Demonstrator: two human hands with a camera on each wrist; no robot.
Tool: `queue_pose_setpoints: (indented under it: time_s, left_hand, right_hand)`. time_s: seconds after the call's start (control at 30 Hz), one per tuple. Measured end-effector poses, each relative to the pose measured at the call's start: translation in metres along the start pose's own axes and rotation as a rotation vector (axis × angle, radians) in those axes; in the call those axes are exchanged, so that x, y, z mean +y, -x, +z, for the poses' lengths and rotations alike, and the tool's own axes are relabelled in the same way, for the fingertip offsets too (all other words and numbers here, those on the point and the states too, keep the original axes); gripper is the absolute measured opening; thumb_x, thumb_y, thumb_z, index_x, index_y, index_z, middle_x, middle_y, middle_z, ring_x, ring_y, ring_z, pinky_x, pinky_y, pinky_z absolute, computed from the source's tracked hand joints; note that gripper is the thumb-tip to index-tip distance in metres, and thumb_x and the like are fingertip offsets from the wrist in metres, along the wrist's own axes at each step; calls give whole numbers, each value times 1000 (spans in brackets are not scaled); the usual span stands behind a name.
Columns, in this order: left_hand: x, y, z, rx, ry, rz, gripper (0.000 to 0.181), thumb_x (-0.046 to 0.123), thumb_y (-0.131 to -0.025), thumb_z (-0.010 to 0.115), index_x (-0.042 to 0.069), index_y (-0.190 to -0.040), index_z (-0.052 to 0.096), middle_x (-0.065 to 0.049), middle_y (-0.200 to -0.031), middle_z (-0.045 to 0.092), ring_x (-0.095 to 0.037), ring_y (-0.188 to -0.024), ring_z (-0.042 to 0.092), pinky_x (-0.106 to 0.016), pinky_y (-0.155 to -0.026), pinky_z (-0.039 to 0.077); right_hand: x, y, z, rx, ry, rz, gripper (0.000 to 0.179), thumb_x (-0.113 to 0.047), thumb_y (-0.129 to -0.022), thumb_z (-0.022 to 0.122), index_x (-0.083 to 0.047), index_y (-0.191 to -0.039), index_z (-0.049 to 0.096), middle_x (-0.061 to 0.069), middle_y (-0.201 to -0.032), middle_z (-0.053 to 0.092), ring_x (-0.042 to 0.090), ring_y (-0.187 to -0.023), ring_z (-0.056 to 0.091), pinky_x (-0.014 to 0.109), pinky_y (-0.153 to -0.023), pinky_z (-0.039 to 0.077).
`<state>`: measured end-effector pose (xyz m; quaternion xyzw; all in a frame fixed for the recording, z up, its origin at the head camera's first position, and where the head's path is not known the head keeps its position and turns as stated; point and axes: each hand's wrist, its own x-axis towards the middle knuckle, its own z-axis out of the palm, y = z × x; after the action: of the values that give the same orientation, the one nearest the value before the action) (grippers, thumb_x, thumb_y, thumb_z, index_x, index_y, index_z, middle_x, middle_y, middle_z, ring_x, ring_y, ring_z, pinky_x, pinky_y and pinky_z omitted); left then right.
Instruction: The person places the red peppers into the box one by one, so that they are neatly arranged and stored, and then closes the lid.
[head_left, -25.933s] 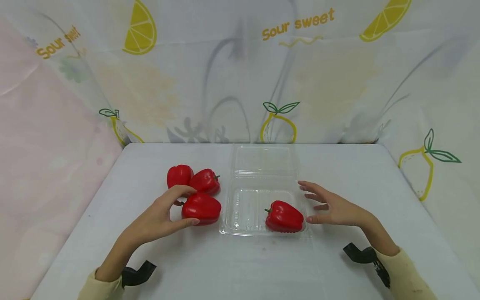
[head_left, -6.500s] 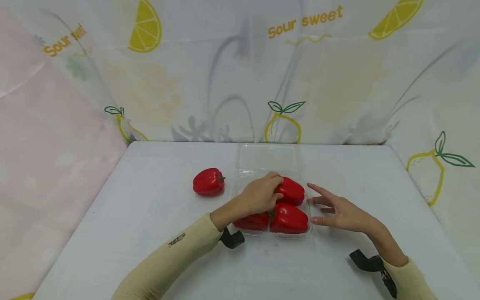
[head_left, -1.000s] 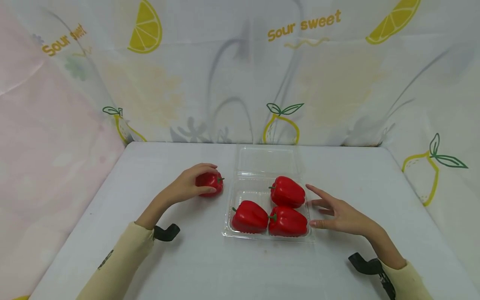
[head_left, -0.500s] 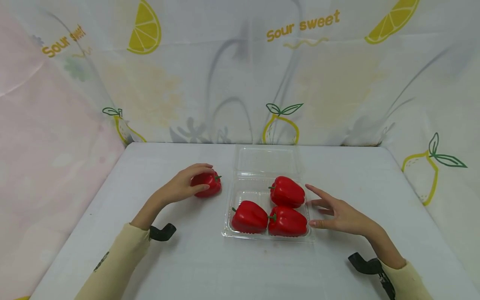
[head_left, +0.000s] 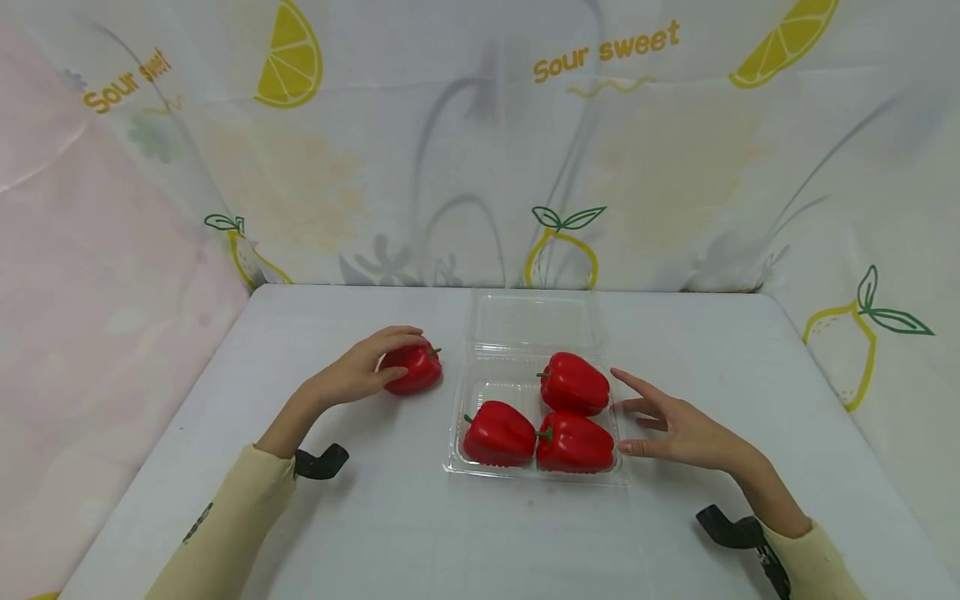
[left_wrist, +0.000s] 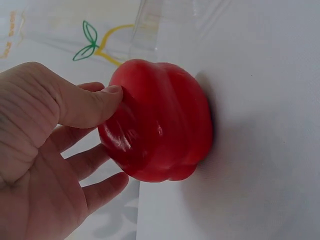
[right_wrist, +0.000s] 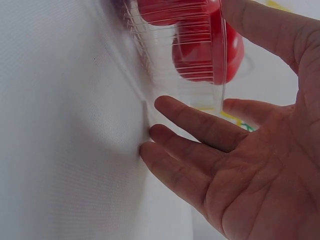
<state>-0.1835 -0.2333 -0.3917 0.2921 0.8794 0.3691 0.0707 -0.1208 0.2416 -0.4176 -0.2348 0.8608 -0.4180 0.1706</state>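
My left hand holds a red bell pepper on the table, left of a clear plastic clamshell box. In the left wrist view the thumb lies on the glossy red skin of the bell pepper, and the other fingers reach partly behind it. The box lies with its lid flipped back. Inside it sit three more bell peppers: one at front left, one at front right and one behind. Beside the box's right wall, my right hand has its fingers spread and grips nothing.
The transparent lid lies flat behind the box. A white tabletop surrounds everything. Printed cloth with lemon drawings hangs along the far edge and both sides. Black wrist mounts sit below the hands.
Over the last second my left hand and the bell pepper have shifted slightly left. Earlier, the box held only one pepper; it now holds three. My right hand stays beside the box.
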Motion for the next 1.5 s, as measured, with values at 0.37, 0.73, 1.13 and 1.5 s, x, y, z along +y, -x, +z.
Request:
queue_pose_setpoints:
  time_s: [0.37, 0.73, 1.13, 1.5]
  left_hand:
    - [-1, -1, 3, 121, -62, -80, 41, 6, -85, 77, 7, -122, 61, -11, -124, 53, -30, -117, 50, -48, -87, 54]
    - [-2, -3, 5, 158, -108, -37, 30, 10, -83, 80, 11, -104, 58, -8, -117, 57, -27, -113, 52, -47, -88, 54]
    - [-4, 13, -13, -40, -21, -58, 48, 2, -87, 72, 9, -132, 58, -14, -142, 46, -35, -133, 39, -56, -94, 49]
    - [-3, 14, -13, 7, -65, -109, 49, 7, -81, 79, 11, -127, 63, -14, -131, 51, -34, -123, 46, -54, -90, 51]
  right_hand:
    - [-1, 0, -1, 1, 7, 17, 95, -34, -82, 78, -18, -157, 22, 20, -136, 55, 39, -123, 54, 55, -92, 50]
    - [-3, -1, -1, -1, 11, 36, 97, -34, -80, 79, -18, -157, 22, 22, -137, 53, 42, -123, 53, 55, -91, 51]
    - [-4, 0, -1, -2, 4, 37, 97, -33, -80, 79, -17, -157, 22, 21, -137, 53, 41, -123, 53, 54, -92, 51]
    - [-3, 0, -1, -5, -6, 38, 96, -33, -81, 79, -18, -157, 22, 21, -138, 53, 41, -124, 52, 54, -92, 50]
